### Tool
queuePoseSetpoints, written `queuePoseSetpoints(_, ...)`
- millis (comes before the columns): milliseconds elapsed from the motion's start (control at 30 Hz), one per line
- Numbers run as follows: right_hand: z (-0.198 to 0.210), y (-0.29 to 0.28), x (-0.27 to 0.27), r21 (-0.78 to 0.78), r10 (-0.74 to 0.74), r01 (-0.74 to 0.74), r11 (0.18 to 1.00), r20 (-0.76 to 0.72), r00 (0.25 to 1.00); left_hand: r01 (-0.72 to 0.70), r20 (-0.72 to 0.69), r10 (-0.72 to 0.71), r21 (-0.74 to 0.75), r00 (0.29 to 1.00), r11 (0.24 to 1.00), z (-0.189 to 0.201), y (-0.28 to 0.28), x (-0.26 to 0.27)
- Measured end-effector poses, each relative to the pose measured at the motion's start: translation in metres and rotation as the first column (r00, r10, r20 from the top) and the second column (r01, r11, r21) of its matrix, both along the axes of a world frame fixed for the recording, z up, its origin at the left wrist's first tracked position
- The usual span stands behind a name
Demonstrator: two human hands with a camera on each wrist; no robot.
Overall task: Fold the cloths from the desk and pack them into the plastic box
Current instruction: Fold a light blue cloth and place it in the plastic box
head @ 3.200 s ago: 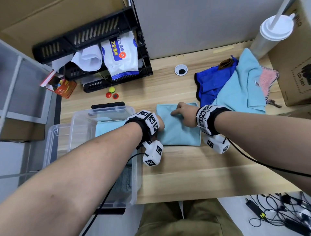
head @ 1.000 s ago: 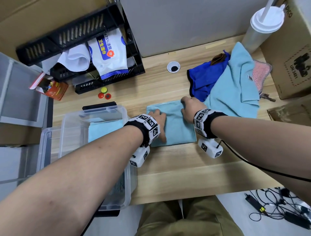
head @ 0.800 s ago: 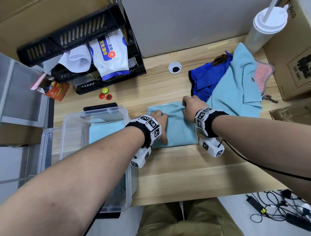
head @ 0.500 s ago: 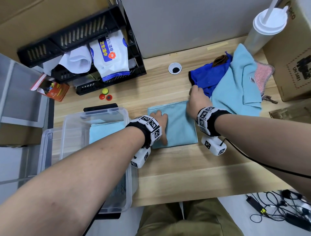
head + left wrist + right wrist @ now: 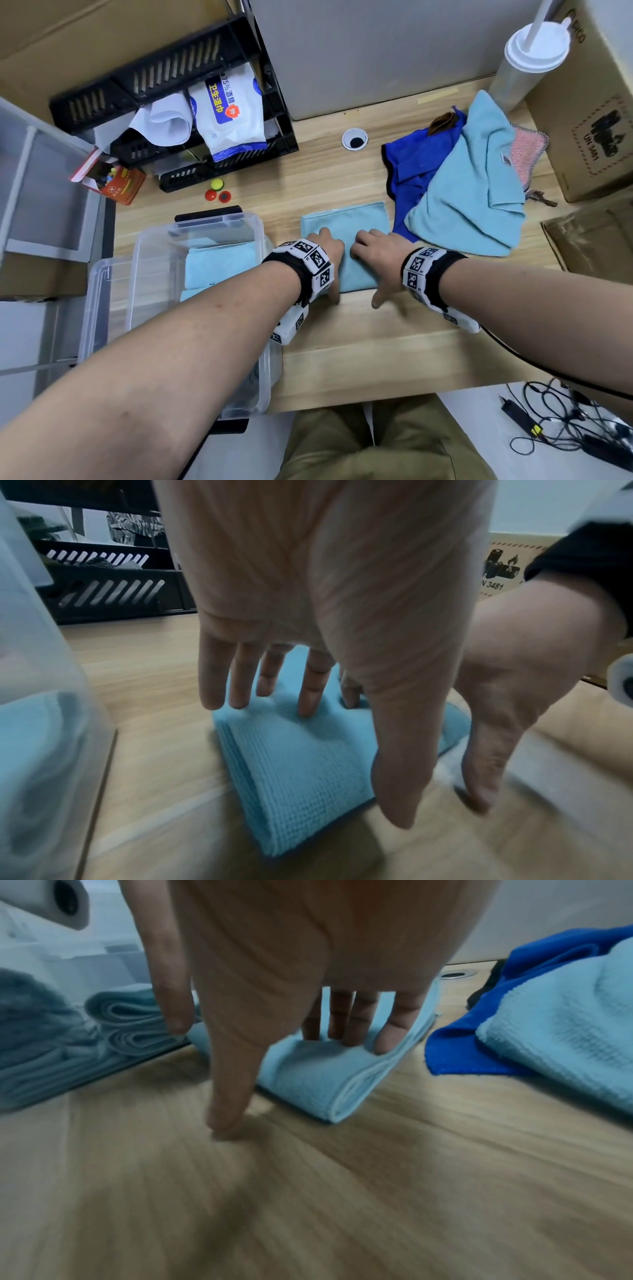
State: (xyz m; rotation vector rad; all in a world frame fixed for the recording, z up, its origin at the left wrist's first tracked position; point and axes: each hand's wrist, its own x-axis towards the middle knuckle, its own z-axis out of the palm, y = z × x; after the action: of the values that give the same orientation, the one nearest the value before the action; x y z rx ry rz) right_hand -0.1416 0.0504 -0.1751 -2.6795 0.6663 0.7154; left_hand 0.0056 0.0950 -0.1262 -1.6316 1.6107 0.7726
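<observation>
A folded light blue cloth (image 5: pixel 346 222) lies on the wooden desk (image 5: pixel 359 335), just right of the clear plastic box (image 5: pixel 137 246). My left hand (image 5: pixel 330 250) and right hand (image 5: pixel 376 267) lie side by side on its near half. In the left wrist view, straight fingers (image 5: pixel 308 691) press down on the cloth (image 5: pixel 301 764). The right wrist view shows fingertips (image 5: pixel 359 1026) on the cloth (image 5: pixel 308 1085) and the thumb touching bare desk. Folded light blue cloths (image 5: pixel 219 263) lie inside the box. Unfolded cloths lie at the right: dark blue (image 5: pixel 411 161), light blue (image 5: pixel 472 192), pink (image 5: pixel 525 154).
A black rack (image 5: pixel 171 85) with a wipes pack stands at the back left. Three small round caps (image 5: pixel 215 192) lie in front of it. A lidded cup (image 5: pixel 527 61) and a cardboard box (image 5: pixel 599 102) stand at the back right. A cable hole (image 5: pixel 354 138) is behind the cloth.
My right hand has come back from the cloth's far right corner to its near edge, beside the left hand. The left hand has stayed on the cloth's left side.
</observation>
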Motion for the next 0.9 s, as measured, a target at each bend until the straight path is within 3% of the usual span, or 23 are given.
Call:
queuePoseSetpoints(267,0.018,-0.001,0.011,-0.014,-0.062,0.062,0.998,0.018,0.998,0.010,0.005,-0.010,0.030,1.000,1.000,0.001,0.004,-0.001)
queuePoseSetpoints(633,0.027,-0.012,0.000,0.262,-0.266,0.258,0.930,-0.005,0.964,-0.131,-0.074,0.123,-0.111,0.990,0.985,0.001,0.013,-0.005)
queuePoseSetpoints(900,0.022,-0.008,-0.006,0.262,-0.208,0.226,0.938,-0.095,0.974,-0.241,-0.113,0.234,-0.044,0.965,0.970,-0.004,0.008,-0.001)
